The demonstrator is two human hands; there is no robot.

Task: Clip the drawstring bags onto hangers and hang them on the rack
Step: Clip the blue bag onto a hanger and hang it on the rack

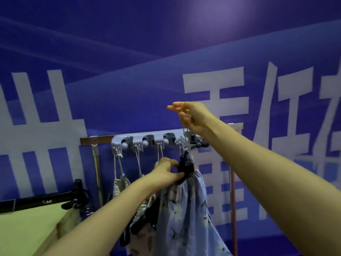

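Observation:
A grey wall rack (pixel 118 142) with several roller clamps and hooks runs across the middle. A blue floral drawstring bag (pixel 184 206) hangs below its right part, gathered at the top in a black clip hanger (pixel 186 166). My left hand (pixel 166 172) pinches that clip and the bag's gathered neck. My right hand (pixel 191 116) is raised above the rack and holds the bag's pale drawstring (pixel 183 129), pulled taut upward. A small light bag (pixel 120 182) hangs by its cord from the rack's left hook. Another patterned bag (pixel 142 230) hangs behind my left forearm, partly hidden.
The rack sits on a metal rail (pixel 96 139) against a blue banner wall with large white characters. A black stand bar (pixel 36 200) and clamp cross the lower left, above a yellow-green surface (pixel 24 230). A thin red pole (pixel 233 206) stands right of the bag.

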